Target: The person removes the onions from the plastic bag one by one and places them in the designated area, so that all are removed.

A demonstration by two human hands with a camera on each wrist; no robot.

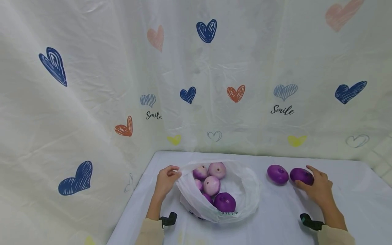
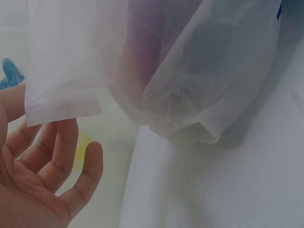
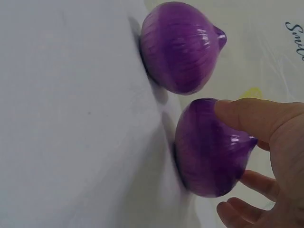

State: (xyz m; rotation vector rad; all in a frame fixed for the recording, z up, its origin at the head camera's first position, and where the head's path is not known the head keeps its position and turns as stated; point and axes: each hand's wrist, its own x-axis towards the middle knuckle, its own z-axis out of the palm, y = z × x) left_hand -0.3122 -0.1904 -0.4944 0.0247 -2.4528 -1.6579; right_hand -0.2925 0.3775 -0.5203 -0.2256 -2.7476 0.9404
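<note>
Backdrop [image 1: 92,102]: pale sheet hung behind and to the left of the table, printed with blue, orange, pink and yellow hearts; the word "Smile" reads twice in dark script, once left of centre and once right of centre.
Table [image 1: 352,200]: white cloth top, in front of the backdrop.
Bag [image 1: 245,190]: thin white plastic, lying open on the table between the two hands; dark print near its lower edge, too small to read.
Bagged onions [image 1: 225,201]: pale and dark purple ones piled together inside the bag.
Left hand [image 1: 166,180]: at the bag's left rim, fingers curled and pinching the plastic edge, holding the mouth open.
Right hand [image 1: 318,187]: on the table right of the bag, thumb and fingers clasped around the right onion.
Right onion [image 1: 301,175]: dark purple, resting on the table in the right hand's grasp.
Left onion [image 1: 277,174]: dark purple, loose on the table, just beside the right onion, between it and the bag.
</note>
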